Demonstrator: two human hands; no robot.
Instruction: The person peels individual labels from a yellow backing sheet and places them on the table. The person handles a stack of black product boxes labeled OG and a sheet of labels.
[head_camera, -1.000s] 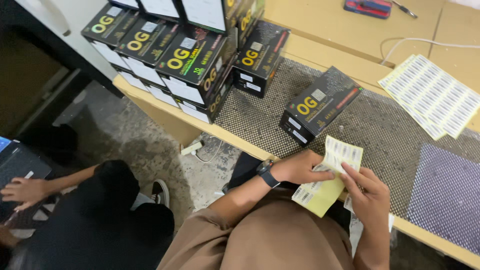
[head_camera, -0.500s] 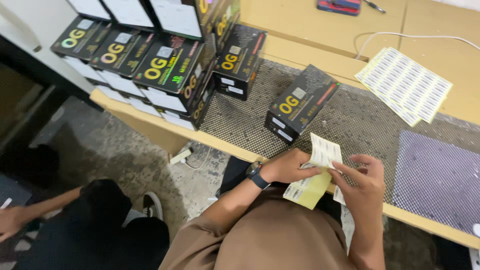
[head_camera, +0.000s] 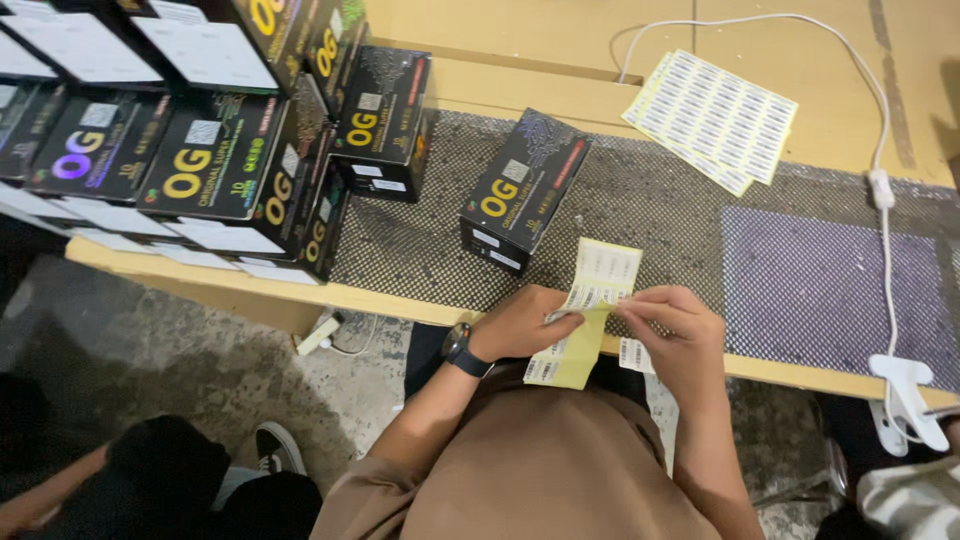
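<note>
My left hand (head_camera: 522, 322), with a black watch on its wrist, grips a yellow-backed sheet of white barcode stickers (head_camera: 588, 308) over the table's front edge. My right hand (head_camera: 672, 326) pinches the same sheet at its right side, fingers curled at a sticker. A single black box with yellow lettering (head_camera: 522, 187) lies on the dark mesh mat (head_camera: 640, 215) just beyond my hands.
Stacks of matching black boxes (head_camera: 215, 150) fill the table's left end. More sticker sheets (head_camera: 712, 118) lie at the back. A white cable (head_camera: 880, 170) runs down to a white clip (head_camera: 905, 392) at the right. Another person's leg and shoe (head_camera: 270, 450) are lower left.
The view has shifted left and down, so the boxes and table slid right in frame. My hands stay on the sticker sheet, the right fingers working along its edge.
</note>
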